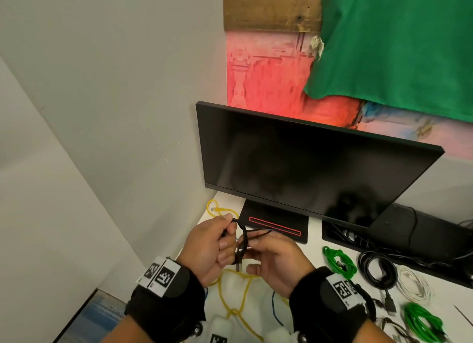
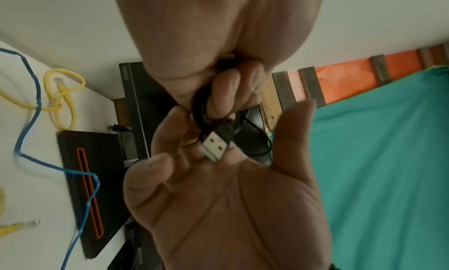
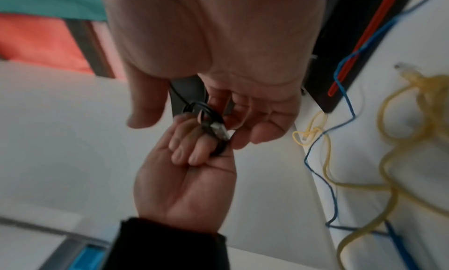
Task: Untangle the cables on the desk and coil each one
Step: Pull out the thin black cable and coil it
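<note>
A thin black USB cable (image 1: 243, 240) is looped into a small coil held above the white desk (image 1: 314, 255), in front of the monitor base. My left hand (image 1: 220, 243) grips that coil, its fingers (image 2: 226, 89) curled round the strands. The silver USB plug (image 2: 216, 145) hangs out of the coil toward my right hand (image 1: 258, 258), which is loosely open with its fingertips (image 3: 243, 135) touching the cable (image 3: 213, 128). On the desk under the hands, a yellow cable (image 1: 245, 299) and a blue cable (image 1: 275, 309) lie loose and crossed.
A black monitor (image 1: 307, 163) on its base (image 1: 276, 227) stands just behind the hands. To the right lie two green coiled cables (image 1: 340, 260), a black coil (image 1: 376, 271) and a white coil (image 1: 412, 281). A wall and the desk's left edge are close on the left.
</note>
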{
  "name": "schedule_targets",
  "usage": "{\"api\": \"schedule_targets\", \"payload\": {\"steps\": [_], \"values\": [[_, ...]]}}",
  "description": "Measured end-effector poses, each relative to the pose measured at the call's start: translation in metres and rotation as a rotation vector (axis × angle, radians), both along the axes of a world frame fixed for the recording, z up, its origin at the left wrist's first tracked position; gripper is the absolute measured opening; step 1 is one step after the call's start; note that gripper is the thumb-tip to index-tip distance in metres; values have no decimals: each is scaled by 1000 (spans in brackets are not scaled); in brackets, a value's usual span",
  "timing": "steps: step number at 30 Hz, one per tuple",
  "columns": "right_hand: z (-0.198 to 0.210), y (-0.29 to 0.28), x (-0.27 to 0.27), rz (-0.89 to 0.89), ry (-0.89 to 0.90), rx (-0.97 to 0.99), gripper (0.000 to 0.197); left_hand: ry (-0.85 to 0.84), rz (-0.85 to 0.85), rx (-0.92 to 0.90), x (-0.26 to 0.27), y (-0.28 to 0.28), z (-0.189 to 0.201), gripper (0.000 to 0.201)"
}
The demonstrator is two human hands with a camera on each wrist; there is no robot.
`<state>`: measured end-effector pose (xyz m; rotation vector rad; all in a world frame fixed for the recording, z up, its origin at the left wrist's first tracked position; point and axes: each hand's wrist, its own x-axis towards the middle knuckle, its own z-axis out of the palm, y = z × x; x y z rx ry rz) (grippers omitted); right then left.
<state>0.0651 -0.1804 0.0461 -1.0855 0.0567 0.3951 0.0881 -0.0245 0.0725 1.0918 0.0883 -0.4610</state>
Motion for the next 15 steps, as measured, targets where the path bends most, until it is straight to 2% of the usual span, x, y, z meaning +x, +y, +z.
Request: {"api": "schedule_targets", "payload": {"steps": [3,7,10,13,15], "values": [[1,7,-6,135,-109,-157,19,-55,34,71,0,-6,-3,37],[-5,7,-1,31,-126,-343,25,-82,55,96,0,-5,-6,37],[-8,-1,-4,21,-148,-441,24,-81,141,13,9,6,-4,34],[-15,-7,-19,129,-181,-555,14,-56,248,-112,26,25,1,33],[-22,-12,-25,182,-264,-770,19,-52,244,-125,27,28,1,35]]}}
